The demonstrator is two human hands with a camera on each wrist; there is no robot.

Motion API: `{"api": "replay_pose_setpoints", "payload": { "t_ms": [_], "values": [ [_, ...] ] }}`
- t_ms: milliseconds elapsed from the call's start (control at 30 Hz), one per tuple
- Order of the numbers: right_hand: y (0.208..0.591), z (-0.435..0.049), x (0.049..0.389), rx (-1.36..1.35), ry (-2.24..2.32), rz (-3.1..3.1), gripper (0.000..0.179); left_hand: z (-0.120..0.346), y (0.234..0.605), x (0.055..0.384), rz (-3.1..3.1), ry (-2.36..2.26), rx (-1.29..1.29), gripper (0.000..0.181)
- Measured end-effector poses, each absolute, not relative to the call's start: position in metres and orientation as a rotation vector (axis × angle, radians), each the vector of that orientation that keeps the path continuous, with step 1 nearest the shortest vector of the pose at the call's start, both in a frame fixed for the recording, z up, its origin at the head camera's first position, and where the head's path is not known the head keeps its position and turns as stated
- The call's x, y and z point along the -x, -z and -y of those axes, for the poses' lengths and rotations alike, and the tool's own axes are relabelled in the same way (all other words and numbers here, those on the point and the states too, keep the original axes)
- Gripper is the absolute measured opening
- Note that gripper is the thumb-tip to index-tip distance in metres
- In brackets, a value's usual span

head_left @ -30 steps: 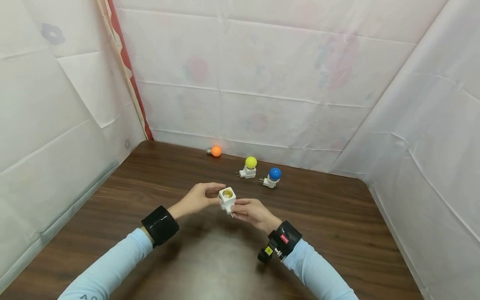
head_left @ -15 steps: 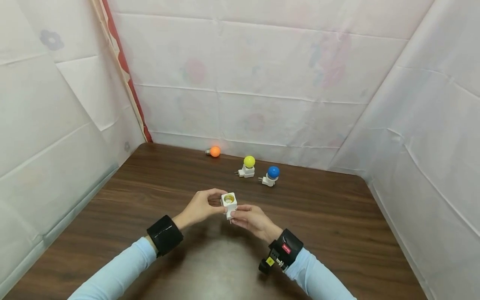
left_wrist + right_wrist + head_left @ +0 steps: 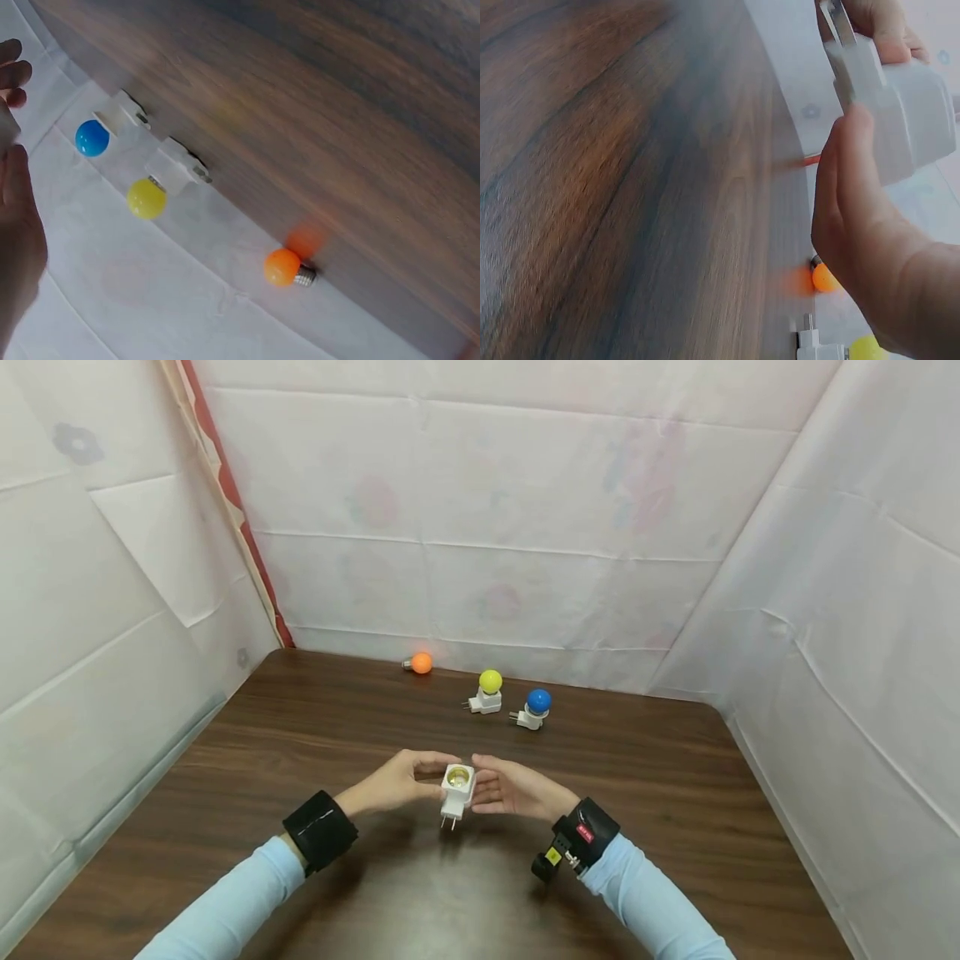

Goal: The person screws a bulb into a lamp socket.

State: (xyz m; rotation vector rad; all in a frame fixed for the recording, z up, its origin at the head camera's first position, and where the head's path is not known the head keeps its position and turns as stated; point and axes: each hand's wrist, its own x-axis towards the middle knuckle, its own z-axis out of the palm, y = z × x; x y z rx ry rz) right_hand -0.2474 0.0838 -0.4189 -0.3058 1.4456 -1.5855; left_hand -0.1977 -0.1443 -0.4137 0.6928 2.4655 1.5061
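A white socket (image 3: 454, 802) is held above the brown table (image 3: 675, 810) by the left hand (image 3: 392, 782), pinched between thumb and fingers; its round mouth is turned up, its two prongs to the near side; the right hand (image 3: 522, 789) is held loosely beside it, contact being unclear; farther back, an orange bulb (image 3: 422, 663) is laid sideways; a yellow bulb (image 3: 491, 682) and a blue bulb (image 3: 538, 701) are seated in similar holders (image 3: 486, 702).
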Motion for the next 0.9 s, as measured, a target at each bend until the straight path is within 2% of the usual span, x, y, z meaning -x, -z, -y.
{"api": "replay_pose_setpoints", "payload": {
  "t_ms": [167,467,733,900],
  "values": [
    [0.417,-0.086,0.248,0.330,1.564,-1.449,0.033,0.147,0.418,0.202,-2.378,-1.498,-0.759,0.049],
    [0.417,-0.085,0.243,0.265,1.634,-1.450,0.039,0.148,0.417,0.206,-2.354,-1.533,-0.711,0.052],
    [0.416,-0.079,0.239,0.146,1.872,-1.428,0.049,0.148,0.418,0.208,-2.073,-1.962,-0.193,0.049],
    [0.420,-0.074,0.236,0.104,1.972,-1.336,0.048,0.142,0.420,0.203,-1.856,-2.117,0.031,0.044]
  ]
}}
